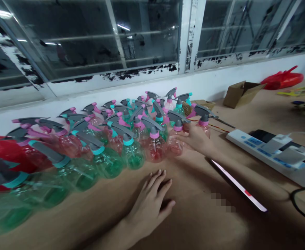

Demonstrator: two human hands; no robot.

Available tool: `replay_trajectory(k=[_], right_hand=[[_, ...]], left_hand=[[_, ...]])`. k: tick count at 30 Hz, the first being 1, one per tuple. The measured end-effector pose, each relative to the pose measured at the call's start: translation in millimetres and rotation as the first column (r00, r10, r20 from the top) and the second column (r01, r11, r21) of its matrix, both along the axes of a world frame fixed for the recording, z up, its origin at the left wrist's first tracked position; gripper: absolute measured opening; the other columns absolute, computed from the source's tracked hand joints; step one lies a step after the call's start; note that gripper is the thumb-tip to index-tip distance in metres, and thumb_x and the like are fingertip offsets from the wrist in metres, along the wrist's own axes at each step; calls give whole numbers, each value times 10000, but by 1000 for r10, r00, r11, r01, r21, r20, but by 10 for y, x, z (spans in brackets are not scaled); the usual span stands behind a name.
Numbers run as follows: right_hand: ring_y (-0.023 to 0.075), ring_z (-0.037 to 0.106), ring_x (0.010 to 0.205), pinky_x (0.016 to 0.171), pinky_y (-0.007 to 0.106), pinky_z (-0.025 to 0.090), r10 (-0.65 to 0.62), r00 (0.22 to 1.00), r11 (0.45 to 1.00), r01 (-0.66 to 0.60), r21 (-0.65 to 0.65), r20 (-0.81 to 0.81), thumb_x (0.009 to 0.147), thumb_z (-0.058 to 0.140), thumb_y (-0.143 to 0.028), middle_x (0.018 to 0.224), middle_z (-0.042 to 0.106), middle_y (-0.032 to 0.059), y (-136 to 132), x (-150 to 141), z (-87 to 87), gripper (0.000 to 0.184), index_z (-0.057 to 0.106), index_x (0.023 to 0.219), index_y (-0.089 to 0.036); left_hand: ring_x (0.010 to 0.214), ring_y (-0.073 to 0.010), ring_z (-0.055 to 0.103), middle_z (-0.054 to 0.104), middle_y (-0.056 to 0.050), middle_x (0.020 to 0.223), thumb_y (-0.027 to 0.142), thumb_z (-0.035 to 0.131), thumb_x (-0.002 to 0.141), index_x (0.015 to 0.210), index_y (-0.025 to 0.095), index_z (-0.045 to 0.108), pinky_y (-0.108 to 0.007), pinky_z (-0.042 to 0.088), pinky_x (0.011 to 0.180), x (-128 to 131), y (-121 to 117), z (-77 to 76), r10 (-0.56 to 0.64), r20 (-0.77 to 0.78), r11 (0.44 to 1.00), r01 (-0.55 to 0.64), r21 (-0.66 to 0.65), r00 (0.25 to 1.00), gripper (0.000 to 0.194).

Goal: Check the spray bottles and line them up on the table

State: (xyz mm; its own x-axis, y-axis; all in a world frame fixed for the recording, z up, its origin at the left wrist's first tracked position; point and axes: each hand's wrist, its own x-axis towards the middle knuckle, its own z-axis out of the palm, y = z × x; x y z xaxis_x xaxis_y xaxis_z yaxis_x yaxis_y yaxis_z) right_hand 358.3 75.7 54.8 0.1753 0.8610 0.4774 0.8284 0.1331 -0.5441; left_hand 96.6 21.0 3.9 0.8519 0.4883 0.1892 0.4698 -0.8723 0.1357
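Note:
My right hand [197, 139] is wrapped round the side of a clear pink spray bottle [175, 147] with a grey and pink trigger head, at the near right of the group. Some of its fingers are hidden behind the bottle. Just behind that hand stands another pink spray bottle [203, 125]. My left hand [151, 203] lies over the brown tabletop [194, 215], fingers spread, holding nothing. Beyond its fingertips are a pink spray bottle [156, 149] and a green spray bottle [133, 156], both upright in the front row.
Several more pink and green spray bottles crowd towards the wall and left. A red plastic bag [1, 142] is behind the left ones. To the right are a white power strip [261, 149] with plugs, a phone-like slab [239, 185], an open cardboard box [242, 94] and another red bag [282, 79].

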Motion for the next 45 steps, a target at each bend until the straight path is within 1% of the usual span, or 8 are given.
replay_trajectory(k=[10, 17, 20, 23, 27, 34, 41, 45], right_hand=[[326, 574, 1146, 900, 477, 489, 107, 983, 993, -113, -29, -149, 787, 625, -457, 1256, 596, 182, -350, 72, 27, 584, 474, 1258, -146], [204, 679, 749, 661, 323, 528, 11, 982, 999, -21, -49, -189, 828, 583, -418, 879, 720, 60, -663, 322, 207, 225, 647, 864, -206], [234, 639, 629, 574, 358, 466, -176, 973, 984, 171, -44, -147, 797, 595, -508, 697, 687, 64, -679, 496, 208, 318, 616, 715, -201], [306, 649, 715, 606, 419, 467, -303, 945, 953, 301, -36, -126, 750, 619, -581, 783, 695, 123, -585, 655, 121, 404, 624, 774, -177], [298, 621, 1024, 834, 414, 485, -240, 962, 971, 236, -42, -131, 763, 689, -451, 1092, 673, 130, -335, 751, 30, 445, 604, 1095, -168], [233, 612, 990, 809, 428, 523, -215, 964, 973, 197, -119, -154, 905, 567, -314, 1202, 581, 76, -115, 641, 83, 318, 559, 1187, -169], [320, 652, 899, 765, 409, 490, -266, 924, 957, 288, 41, -273, 799, 646, -432, 880, 714, 91, -380, 520, 184, 354, 698, 910, -99], [272, 669, 809, 701, 370, 484, -189, 933, 962, 238, 131, -307, 748, 680, -436, 905, 734, 80, -697, 388, 241, 341, 687, 934, -151]], left_hand=[[1335, -305, 356, 396, -127, 1448, 308, 563, 910, 1331, 168, 461, -530, 362, 1045, -12, 23, -31, -28, 14, 999, 28, 18, 1000, 455], [1323, -294, 377, 395, -104, 1453, 299, 541, 922, 1351, 188, 442, -518, 370, 1043, -35, 50, -85, -33, 48, 997, 30, 71, 998, 454], [1320, -292, 385, 396, -97, 1454, 319, 532, 929, 1355, 195, 441, -512, 378, 1040, -44, 68, -102, -35, 54, 994, 29, 104, 998, 453], [1302, -292, 413, 417, -90, 1442, 323, 527, 931, 1347, 202, 451, -510, 400, 1024, -46, 82, -94, -43, 61, 991, 35, 126, 997, 440], [1274, -294, 452, 440, -88, 1426, 343, 528, 929, 1348, 217, 444, -505, 428, 998, -41, 96, -63, -45, 56, 988, 36, 150, 997, 445], [1266, -298, 462, 451, -92, 1418, 370, 522, 932, 1350, 216, 440, -513, 428, 994, -38, 103, -44, -42, 36, 987, 36, 154, 998, 453], [1264, -289, 463, 479, -85, 1389, 288, 529, 914, 1304, 219, 476, -512, 401, 1019, -40, 86, -47, -27, 102, 996, 18, 87, 994, 399], [1221, -261, 509, 521, -54, 1342, 236, 506, 908, 1277, 253, 469, -456, 423, 1018, -22, 30, -18, 46, 194, 999, -39, -36, 980, 371]])
